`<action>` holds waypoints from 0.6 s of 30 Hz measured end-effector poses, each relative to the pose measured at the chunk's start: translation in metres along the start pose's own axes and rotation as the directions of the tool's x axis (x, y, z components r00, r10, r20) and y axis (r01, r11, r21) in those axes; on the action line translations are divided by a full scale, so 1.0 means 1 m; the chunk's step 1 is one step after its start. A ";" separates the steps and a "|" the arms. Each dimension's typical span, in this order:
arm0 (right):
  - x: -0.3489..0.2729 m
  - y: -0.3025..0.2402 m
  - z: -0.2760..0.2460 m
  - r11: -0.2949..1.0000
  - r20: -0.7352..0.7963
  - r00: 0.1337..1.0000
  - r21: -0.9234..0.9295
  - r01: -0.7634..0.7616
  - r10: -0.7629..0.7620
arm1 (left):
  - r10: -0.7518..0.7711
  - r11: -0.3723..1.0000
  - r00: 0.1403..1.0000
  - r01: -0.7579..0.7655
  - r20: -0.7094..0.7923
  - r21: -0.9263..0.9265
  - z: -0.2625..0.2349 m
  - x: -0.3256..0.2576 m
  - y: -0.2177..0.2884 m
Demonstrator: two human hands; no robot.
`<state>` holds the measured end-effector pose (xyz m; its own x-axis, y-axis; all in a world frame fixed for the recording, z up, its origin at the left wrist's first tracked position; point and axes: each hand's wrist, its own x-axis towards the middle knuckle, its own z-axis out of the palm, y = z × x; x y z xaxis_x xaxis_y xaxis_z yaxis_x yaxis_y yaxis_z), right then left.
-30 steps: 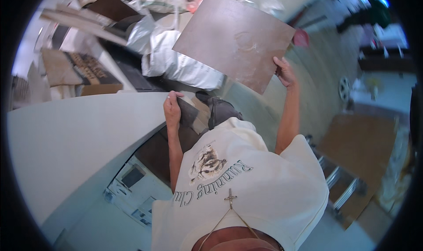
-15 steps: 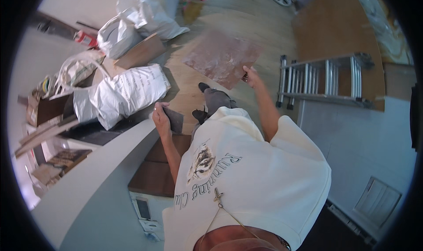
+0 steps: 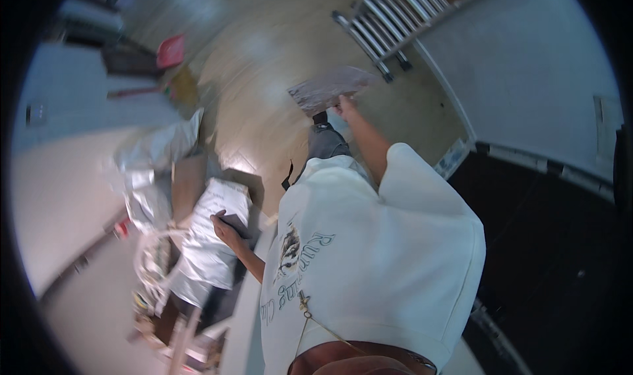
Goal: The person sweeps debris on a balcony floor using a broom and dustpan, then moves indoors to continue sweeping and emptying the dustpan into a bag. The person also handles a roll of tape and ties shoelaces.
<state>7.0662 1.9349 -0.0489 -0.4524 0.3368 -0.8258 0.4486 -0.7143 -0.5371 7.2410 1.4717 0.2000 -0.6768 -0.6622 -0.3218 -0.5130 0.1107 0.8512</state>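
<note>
My right hand (image 3: 344,107) is closed on the near edge of a thin, flat board (image 3: 333,86), reddish-brown with pale smears. Ahead of my body, the board is held out low over the floor and tilted, so it looks narrow. My left hand (image 3: 226,231) is out to the left, closed around a small, dark grey flat rectangular piece (image 3: 240,225) whose exact kind I cannot make out. Behind that hand lies a white printed sack (image 3: 214,259); from here I cannot tell whether they touch.
A metal ladder (image 3: 403,19) lies at the upper right beside a pale wall panel (image 3: 527,58). Bags (image 3: 155,152), a brown board (image 3: 187,185) and other clutter fill the left side. A pink dustpan (image 3: 171,51) is farther off. Dark surface (image 3: 527,243) spreads to my right.
My view has swung right, so the sacks and ladder sit differently in the picture. The board in my right hand has tilted and shows less of its face. Both hands keep their hold.
</note>
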 end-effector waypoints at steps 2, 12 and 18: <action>0.016 -0.004 0.003 0.997 -0.115 0.993 -0.081 0.021 -0.030 | -0.025 1.000 0.998 0.024 0.063 0.015 0.042 0.012 0.032; 0.064 -0.051 0.001 0.998 -0.144 0.987 0.004 -0.069 0.069 | 0.026 0.909 0.850 -0.239 0.526 0.342 0.260 0.035 0.187; 0.121 -0.087 -0.007 0.998 0.072 0.997 -0.043 0.044 -0.041 | -0.029 0.871 0.800 -0.275 0.600 0.408 0.313 0.020 0.232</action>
<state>6.9780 2.0417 -0.1032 -0.5249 0.3208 -0.7884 0.4605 -0.6720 -0.5800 6.9432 1.7160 0.2607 -0.8432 -0.0882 -0.5303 -0.4760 0.5808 0.6603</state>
